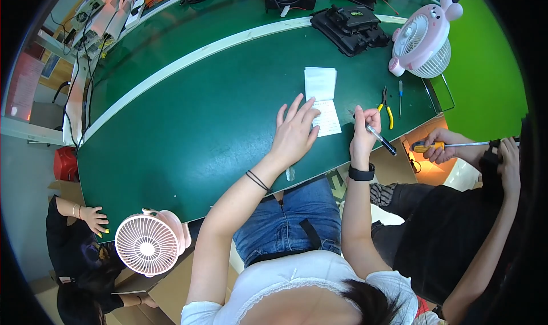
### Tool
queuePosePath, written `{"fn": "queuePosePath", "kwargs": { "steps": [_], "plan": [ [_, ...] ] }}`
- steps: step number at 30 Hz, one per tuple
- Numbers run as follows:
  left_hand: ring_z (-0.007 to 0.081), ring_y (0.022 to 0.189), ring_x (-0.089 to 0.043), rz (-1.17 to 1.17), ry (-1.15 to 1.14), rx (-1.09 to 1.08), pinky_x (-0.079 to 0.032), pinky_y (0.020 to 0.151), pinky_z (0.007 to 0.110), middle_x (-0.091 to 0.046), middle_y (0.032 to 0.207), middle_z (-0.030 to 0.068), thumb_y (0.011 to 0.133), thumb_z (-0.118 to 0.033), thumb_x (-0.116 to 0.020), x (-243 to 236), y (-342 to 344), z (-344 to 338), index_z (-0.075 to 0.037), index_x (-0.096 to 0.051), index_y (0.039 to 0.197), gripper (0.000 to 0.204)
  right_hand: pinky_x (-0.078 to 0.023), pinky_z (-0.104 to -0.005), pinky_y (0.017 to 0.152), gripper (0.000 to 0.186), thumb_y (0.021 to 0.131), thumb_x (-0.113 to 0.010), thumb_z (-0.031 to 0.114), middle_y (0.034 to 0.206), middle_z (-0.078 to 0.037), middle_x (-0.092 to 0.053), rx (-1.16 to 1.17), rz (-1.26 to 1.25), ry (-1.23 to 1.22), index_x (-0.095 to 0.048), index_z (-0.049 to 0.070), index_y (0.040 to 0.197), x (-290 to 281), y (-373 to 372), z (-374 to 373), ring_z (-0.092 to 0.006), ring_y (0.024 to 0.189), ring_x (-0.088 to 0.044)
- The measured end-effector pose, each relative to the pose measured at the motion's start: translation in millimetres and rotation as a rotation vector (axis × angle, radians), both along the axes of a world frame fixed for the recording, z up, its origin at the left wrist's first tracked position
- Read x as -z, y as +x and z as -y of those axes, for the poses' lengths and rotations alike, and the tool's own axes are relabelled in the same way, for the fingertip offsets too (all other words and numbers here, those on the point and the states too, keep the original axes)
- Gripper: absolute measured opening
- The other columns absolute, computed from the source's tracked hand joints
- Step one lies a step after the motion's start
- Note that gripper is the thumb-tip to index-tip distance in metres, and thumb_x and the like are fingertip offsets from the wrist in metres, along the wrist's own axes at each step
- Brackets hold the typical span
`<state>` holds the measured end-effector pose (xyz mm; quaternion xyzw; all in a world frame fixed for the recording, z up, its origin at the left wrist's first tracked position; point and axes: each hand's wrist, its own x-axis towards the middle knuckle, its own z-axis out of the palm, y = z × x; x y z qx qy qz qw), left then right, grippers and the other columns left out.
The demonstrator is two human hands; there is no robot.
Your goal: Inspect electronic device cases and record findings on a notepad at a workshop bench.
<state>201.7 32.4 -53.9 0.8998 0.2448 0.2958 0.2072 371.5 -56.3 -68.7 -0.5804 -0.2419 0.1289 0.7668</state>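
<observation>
A small white notepad (328, 121) lies opened on the green table, its upper leaf (321, 84) folded away from me and some writing on the lower page. My left hand (293, 130) is spread flat, fingertips resting at the notepad's left edge and nothing held. To the right of the pad, my right hand (364, 132) is closed around a pen (381, 140) with a clear barrel and a dark end. The pen's dark end points down and right, toward the table's front edge. The pen's other end is partly hidden by my fingers.
Yellow-handled pliers (387, 109) and a screwdriver (400, 99) lie right of my hand. A pink animal-shaped fan (421, 42) and black cases (351, 28) stand farther back. At front left is another pink fan (149, 242). A person at right holds a yellow-handled screwdriver (429, 147); another's hand (94, 219) touches the left edge.
</observation>
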Motion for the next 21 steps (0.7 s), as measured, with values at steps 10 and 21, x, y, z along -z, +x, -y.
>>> {"fn": "queuePosePath", "kwargs": {
  "steps": [10,21],
  "plan": [
    [0.0319,0.148,-0.024,-0.248,0.023,0.175,-0.008,0.109,0.076,-0.040,0.154,0.0017,0.094,-0.027,-0.058,-5.8,-8.4,0.6,-0.015,-0.056,0.112,0.021,-0.044,-0.0194,0.061,0.020,0.084,-0.076,0.005,0.075,0.001,-0.062,-0.208,0.174,-0.143,-0.056,0.005,0.086,-16.4,-15.2,-1.7,-0.0044,0.067,-0.056],
    [0.0318,0.145,-0.032,-0.240,0.028,0.157,-0.010,0.108,0.077,-0.042,0.151,0.0007,0.095,-0.028,-0.057,-2.6,-6.4,1.2,-0.009,-0.049,0.114,0.028,-0.042,-0.0233,0.053,0.025,0.085,-0.070,0.007,0.062,-0.002,-0.059,-0.195,0.388,-0.357,-0.049,0.004,0.073,-11.3,-11.7,-6.1,-0.0051,0.059,-0.054]
  ]
}}
